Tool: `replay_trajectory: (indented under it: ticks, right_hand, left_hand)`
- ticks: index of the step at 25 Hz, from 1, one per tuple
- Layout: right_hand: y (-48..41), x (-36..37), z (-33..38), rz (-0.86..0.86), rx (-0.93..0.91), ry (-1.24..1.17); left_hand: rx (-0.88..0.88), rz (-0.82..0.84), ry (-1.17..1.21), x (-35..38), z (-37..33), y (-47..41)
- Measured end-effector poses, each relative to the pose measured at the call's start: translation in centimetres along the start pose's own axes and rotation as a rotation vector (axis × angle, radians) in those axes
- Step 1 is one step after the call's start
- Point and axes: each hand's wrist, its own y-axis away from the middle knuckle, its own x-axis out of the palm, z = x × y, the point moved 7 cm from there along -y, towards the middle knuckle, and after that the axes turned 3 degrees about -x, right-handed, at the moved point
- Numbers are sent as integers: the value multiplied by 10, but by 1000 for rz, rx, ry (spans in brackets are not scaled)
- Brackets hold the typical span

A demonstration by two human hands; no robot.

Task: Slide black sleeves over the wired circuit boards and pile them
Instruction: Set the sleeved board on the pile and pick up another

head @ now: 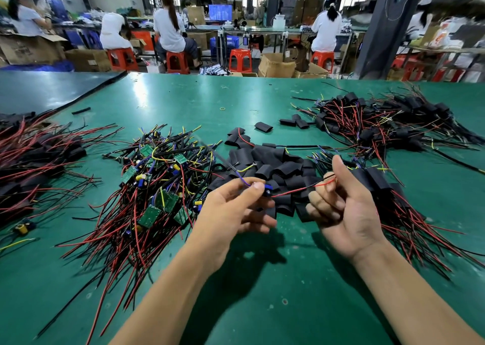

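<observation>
on the far left of the glossy green desk (183, 103) lies a flat left heap (34, 155) of sleeved boards, matte black wraps with thin red and black leads fanning out. beside it sits a tangled mound of bare circuit boards (154, 187): small green rectangles, yellow and blue components, and shiny red, black, yellow and purple wires.

the left hand (231, 208) hovers just right of that mound. its thumb and forefinger pinch one small board (267, 188) at a blue part, and a purple wire curves up from it. its other fingers are loosely curled.

a thin red wire (296, 191) runs from that board to the right hand (349, 213), whose fingers (322, 200) curl in and grip the red wire and a black one, thumb upright.

behind both hands lies a loose pile of black sleeves (275, 168), short flattened tubes with a dull, rubbery look. further right and back is a far heap (380, 124) of sleeved boards.

the print on the cardboard boxes (31, 48) beyond the desk is too small to read.
</observation>
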Motion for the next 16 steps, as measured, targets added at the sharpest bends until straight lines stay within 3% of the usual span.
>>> replay_trajectory:
  ticks: [3,6,11,16]
  right_hand:
    - [-6,-7,-4,-54,-8,91]
    - [-5,-11,-8,-73,-111,559]
    - [13,22,-27,323,-533,1415]
    - [19,28,-57,520,-538,1787]
  left_hand:
    - [136,-25,-125,5,-5,3]
    - [203,-167,-81,-6,-14,3]
    - [233,-415,58,-40,-26,1]
    - [175,-481,123,-52,-19,-2]
